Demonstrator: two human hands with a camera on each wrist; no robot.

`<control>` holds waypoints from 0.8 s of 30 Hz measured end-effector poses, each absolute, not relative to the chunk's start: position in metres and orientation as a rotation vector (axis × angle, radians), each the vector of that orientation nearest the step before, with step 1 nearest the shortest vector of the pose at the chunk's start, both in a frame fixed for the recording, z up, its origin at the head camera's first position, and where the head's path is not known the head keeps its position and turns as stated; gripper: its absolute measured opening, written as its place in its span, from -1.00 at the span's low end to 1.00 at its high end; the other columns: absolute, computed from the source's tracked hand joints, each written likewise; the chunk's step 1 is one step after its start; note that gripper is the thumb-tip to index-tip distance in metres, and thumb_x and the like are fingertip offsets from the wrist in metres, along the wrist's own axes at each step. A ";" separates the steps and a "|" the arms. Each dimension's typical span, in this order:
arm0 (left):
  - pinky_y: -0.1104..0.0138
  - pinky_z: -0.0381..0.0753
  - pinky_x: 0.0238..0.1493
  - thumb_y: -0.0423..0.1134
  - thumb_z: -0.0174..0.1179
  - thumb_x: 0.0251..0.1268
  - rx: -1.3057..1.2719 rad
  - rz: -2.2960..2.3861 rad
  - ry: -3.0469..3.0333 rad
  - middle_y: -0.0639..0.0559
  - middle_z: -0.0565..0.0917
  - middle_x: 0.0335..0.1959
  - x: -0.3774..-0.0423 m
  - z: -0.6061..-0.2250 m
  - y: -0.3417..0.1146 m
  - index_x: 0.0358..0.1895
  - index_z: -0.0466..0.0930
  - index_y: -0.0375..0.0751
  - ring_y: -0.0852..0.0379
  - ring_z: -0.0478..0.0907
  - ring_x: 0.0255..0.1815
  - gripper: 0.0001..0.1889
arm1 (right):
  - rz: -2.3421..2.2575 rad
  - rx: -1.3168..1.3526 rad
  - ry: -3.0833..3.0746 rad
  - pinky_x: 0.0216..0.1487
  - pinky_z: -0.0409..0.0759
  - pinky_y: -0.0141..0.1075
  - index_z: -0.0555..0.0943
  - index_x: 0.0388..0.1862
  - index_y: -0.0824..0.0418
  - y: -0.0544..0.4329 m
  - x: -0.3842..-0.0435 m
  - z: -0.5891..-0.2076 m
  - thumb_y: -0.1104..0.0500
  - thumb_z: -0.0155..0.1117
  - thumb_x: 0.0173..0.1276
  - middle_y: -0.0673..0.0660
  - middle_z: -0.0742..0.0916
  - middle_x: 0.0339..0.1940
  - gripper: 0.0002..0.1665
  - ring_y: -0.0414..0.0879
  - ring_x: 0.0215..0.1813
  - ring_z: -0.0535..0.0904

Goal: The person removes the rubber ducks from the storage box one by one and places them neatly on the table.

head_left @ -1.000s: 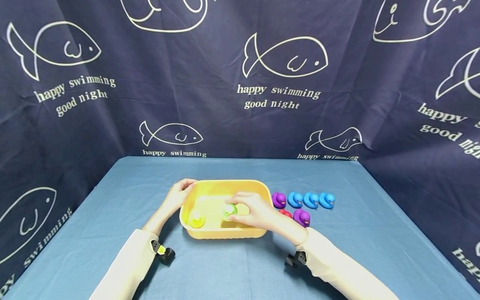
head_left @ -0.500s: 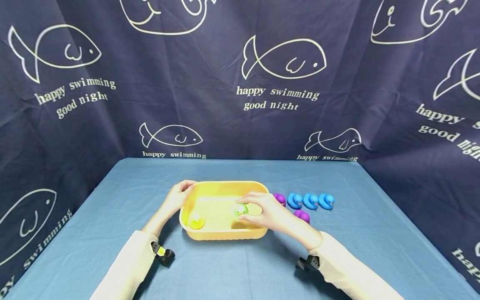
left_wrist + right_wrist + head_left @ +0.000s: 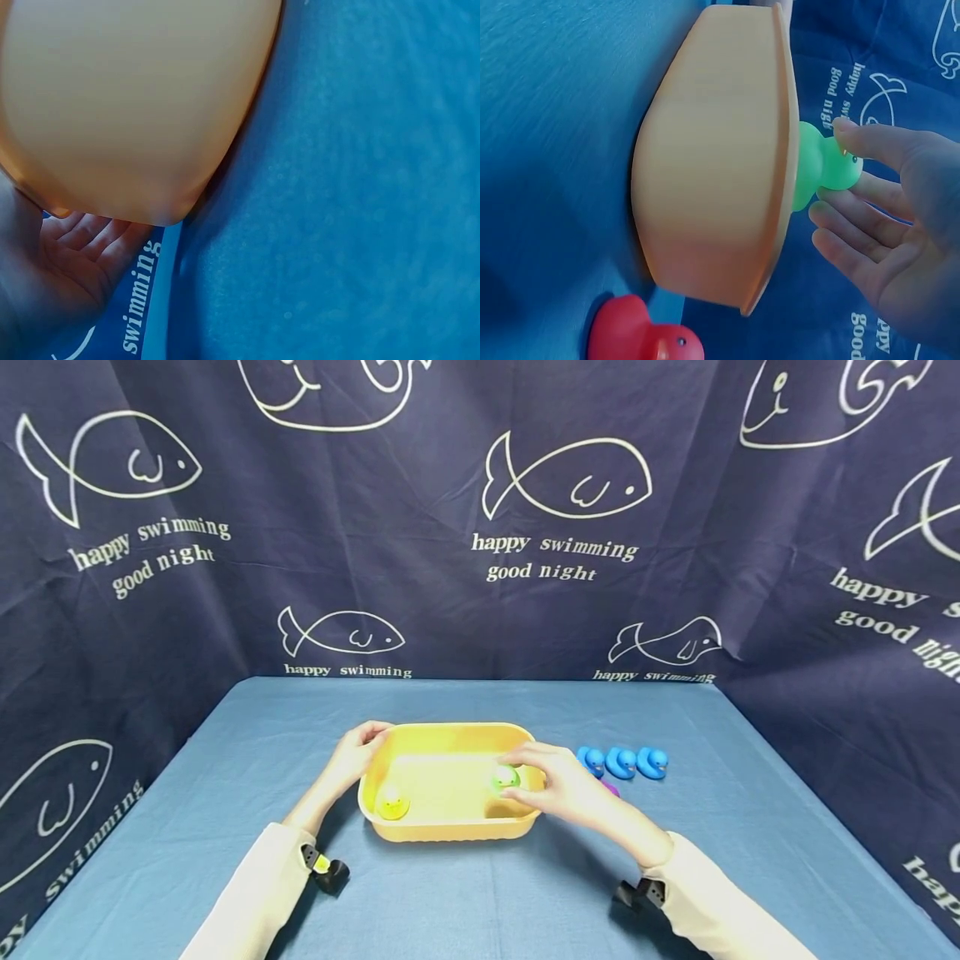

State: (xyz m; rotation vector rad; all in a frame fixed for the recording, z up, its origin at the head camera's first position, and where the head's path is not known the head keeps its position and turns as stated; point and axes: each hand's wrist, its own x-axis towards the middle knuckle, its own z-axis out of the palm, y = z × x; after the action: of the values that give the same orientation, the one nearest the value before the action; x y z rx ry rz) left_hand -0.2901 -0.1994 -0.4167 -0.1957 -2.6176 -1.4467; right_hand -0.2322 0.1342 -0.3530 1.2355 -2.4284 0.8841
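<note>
A yellow plastic tub (image 3: 453,832) stands on the table. My left hand (image 3: 354,765) grips its left end near the far corner; in the left wrist view the fingers (image 3: 97,238) reach behind the tub wall. Over the tub's right part, my right hand (image 3: 562,785) pinches a green rubber duck (image 3: 506,777) by the head between thumb and fingers. The right wrist view has this green duck (image 3: 840,161) raised, its lower part hidden behind the tub rim. A yellow rubber duck (image 3: 392,804) sits inside the tub at the near left.
Three blue rubber ducks (image 3: 621,763) stand in a row right of the tub. A purple duck (image 3: 611,787) is mostly hidden by my right arm. The right wrist view shows a red duck (image 3: 641,334) beside the tub. Dark printed cloth (image 3: 450,610) hangs behind the blue-covered table.
My right hand has moved right inside the tub with the green rubber duck, now covering the red duck and most of the purple ones in the head view. The left hand has stayed put.
</note>
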 end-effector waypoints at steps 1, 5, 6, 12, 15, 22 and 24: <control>0.28 0.52 -0.09 -0.25 -0.02 0.43 -0.198 -1.448 -2.617 -0.21 0.66 -0.06 -0.290 -0.417 -0.199 0.05 0.55 -0.28 -0.03 0.57 -0.07 -0.72 | 0.893 1.228 -2.432 -0.11 0.60 -0.21 0.65 -0.06 0.23 0.137 -0.232 -0.353 0.12 0.49 0.04 0.03 0.72 -0.13 -0.54 -0.10 -0.12 0.62; 0.30 0.52 -0.09 -0.25 -0.02 0.42 -0.206 -1.458 -2.611 -0.21 0.66 -0.07 -0.291 -0.417 -0.200 0.05 0.55 -0.29 -0.02 0.57 -0.08 -0.72 | 0.917 1.203 -2.428 -0.22 0.59 -0.31 0.64 -0.05 0.22 0.146 -0.232 -0.354 0.13 0.49 0.03 0.02 0.70 -0.14 -0.53 -0.08 -0.17 0.59; 0.30 0.52 -0.10 -0.25 -0.02 0.42 -0.207 -1.464 -2.608 -0.21 0.66 -0.07 -0.290 -0.417 -0.200 0.05 0.55 -0.29 -0.02 0.57 -0.08 -0.72 | 0.918 1.199 -2.423 -0.23 0.58 -0.35 0.64 -0.04 0.22 0.148 -0.232 -0.354 0.12 0.50 0.03 0.01 0.69 -0.16 -0.52 -0.07 -0.18 0.58; 0.30 0.52 -0.10 -0.27 -0.02 0.42 -0.214 -1.481 -2.600 -0.23 0.66 -0.07 -0.290 -0.417 -0.199 0.04 0.55 -0.31 -0.02 0.57 -0.08 -0.72 | 0.895 1.189 -2.399 -0.20 0.55 -0.41 0.65 -0.04 0.20 0.158 -0.232 -0.355 0.14 0.51 0.01 -0.03 0.67 -0.20 -0.52 -0.14 -0.23 0.55; 0.31 0.52 -0.10 -0.26 -0.02 0.42 -0.211 -1.481 -2.604 -0.22 0.66 -0.07 -0.290 -0.417 -0.198 0.04 0.55 -0.31 -0.02 0.57 -0.09 -0.72 | 0.892 1.170 -2.414 -0.13 0.59 -0.31 0.65 -0.05 0.19 0.164 -0.232 -0.355 0.14 0.51 0.00 -0.04 0.67 -0.17 -0.52 -0.16 -0.19 0.55; 0.32 0.52 -0.12 -0.23 -0.03 0.43 -0.177 -1.470 -2.616 -0.20 0.65 -0.07 -0.292 -0.418 -0.199 0.05 0.55 -0.29 -0.01 0.57 -0.10 -0.71 | 0.887 1.182 -2.409 -0.13 0.59 -0.28 0.64 -0.03 0.13 0.175 -0.233 -0.356 0.14 0.48 0.05 -0.06 0.68 -0.16 -0.56 -0.22 -0.17 0.55; 0.32 0.51 -0.12 -0.22 -0.04 0.44 -0.171 -1.477 -2.621 -0.20 0.65 -0.06 -0.292 -0.418 -0.200 0.06 0.54 -0.28 -0.01 0.57 -0.09 -0.71 | 0.888 1.193 -2.396 -0.14 0.58 -0.31 0.64 -0.05 0.13 0.177 -0.233 -0.357 0.16 0.48 0.05 -0.06 0.68 -0.17 -0.57 -0.22 -0.18 0.55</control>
State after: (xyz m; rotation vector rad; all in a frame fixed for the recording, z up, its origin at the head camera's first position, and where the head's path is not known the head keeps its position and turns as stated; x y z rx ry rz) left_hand -0.2916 -0.1996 -0.4177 -0.1706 -2.6212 -1.4773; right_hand -0.2333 0.1770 -0.3573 1.1931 -2.3960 0.8875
